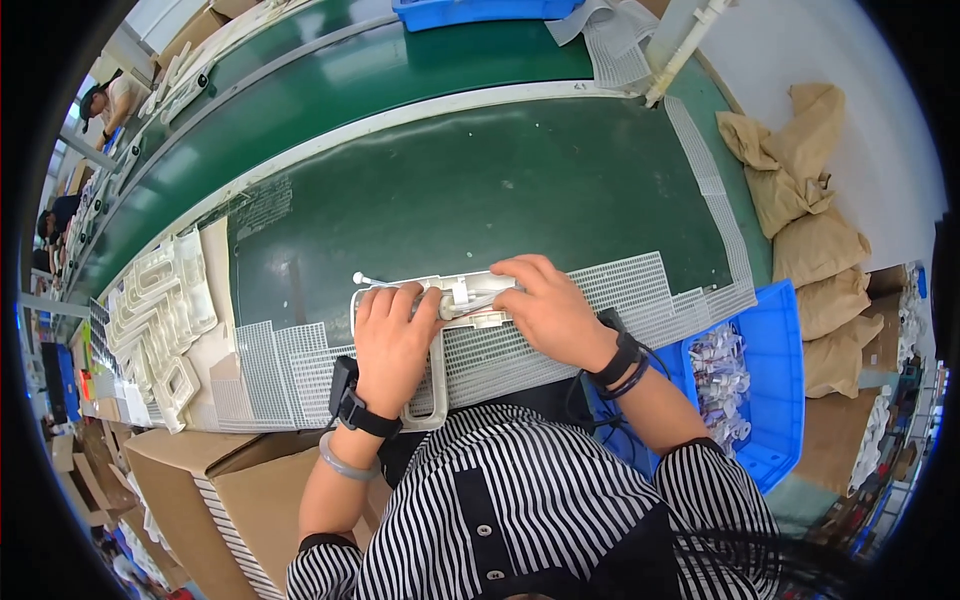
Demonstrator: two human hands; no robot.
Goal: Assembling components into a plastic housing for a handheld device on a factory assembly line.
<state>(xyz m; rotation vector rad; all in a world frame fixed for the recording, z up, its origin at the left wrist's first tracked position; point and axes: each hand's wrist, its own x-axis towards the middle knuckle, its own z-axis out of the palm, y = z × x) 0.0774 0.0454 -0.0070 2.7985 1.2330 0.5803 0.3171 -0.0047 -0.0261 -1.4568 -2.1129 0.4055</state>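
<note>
the white plastic frame (440, 300) lies on the green bench (480, 190), long axis running nine to three o'clock. the left hand (392, 340) presses flat on its nine o'clock end, fingers together; the right hand (545, 305) pinches its middle part, nearer.

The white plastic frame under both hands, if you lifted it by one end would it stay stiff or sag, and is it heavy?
The white plastic frame looks moulded, thin-walled and open in the middle, so probably light. It is long and narrow, so it may flex slightly. Both the left hand and right hand press it flat; lying flat, it seems unlikely to roll.
</note>
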